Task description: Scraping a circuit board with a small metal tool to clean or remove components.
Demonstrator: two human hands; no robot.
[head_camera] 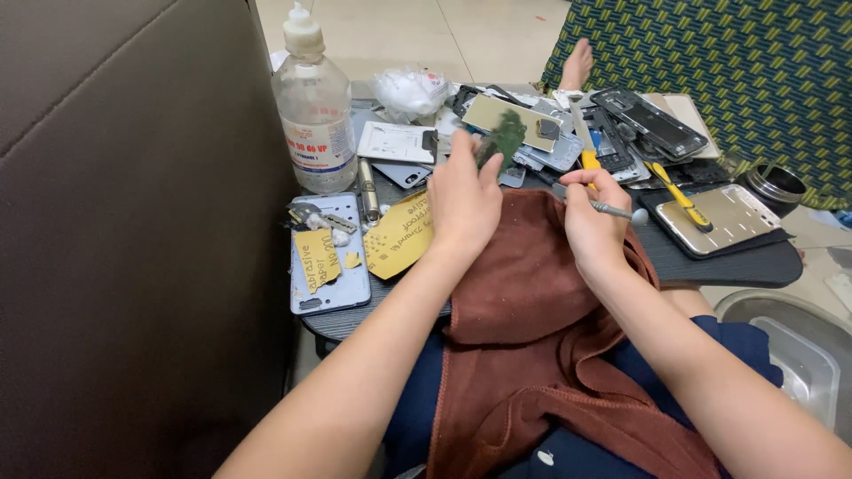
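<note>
Rust-brown towelling [532, 302] is draped from the desk [737, 266] edge down over the lap, and above it a small green circuit board [502, 140] is held up in the left hand [463, 200], its grip pinched on the board's lower edge between thumb and fingers. A slim metal-tipped tool [612, 210] is pinched in the right hand [593, 213], its rounded end pointing away to the right, apart from the board. The work is judged to be at the inspection or cleaning stage of a phone part; a steady hold on the board and a careful approach of the tool tip would be called for, since the board is thin and easily slipped. The dark round desk is crowded: a clear plastic bottle [312, 106] with a white nozzle stands at the left, a pale blue phone back cover [328, 257] lies beside torn yellow abrasive paper [399, 235], and phone frames, screens and a gold back plate [723, 217] with a yellow-handled tool [679, 195] on it are scattered behind. A brown upholstered surface [115, 222] rises at the left, pale floor tiles [426, 35] are seen beyond, and a bare foot [577, 64] of another person rests by green patterned fabric [737, 62].
</note>
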